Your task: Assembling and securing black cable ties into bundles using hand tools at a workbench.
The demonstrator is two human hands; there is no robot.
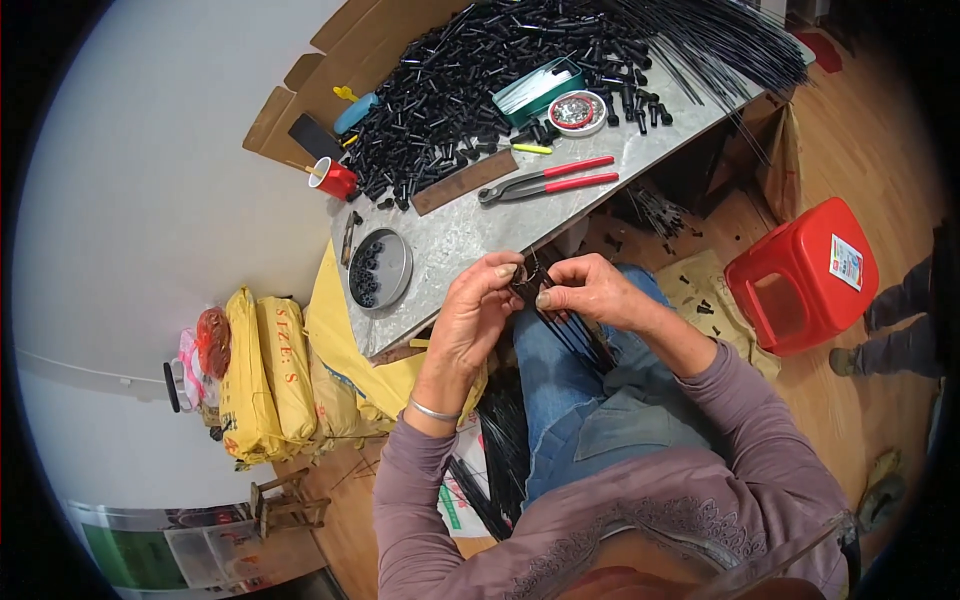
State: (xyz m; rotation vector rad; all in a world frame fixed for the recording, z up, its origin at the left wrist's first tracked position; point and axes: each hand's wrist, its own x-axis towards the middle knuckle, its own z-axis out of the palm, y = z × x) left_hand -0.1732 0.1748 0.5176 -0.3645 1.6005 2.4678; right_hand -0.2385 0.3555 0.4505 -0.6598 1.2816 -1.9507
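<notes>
In front of my lap, both hands meet at the table's near edge. My left hand [478,305] pinches a small dark ring-like piece [528,283] between thumb and fingers. My right hand [605,292] has its thumb and forefinger closed at the other side, at the top of several thin black rods [580,338] that run down across my jeans. Exactly how the rods join the dark piece is too small to make out. Nearest on the table are red-handled pincers [550,182] and a round metal tin [381,268] with small black parts inside.
Black bolt-like parts [440,95] are heaped on the grey table [440,235], with long black rods [715,50] at its far right. A green box [538,92], a white dish [577,113] and a red cup [332,178] stand there. A red stool [805,275] is at right, yellow sacks [285,370] at left.
</notes>
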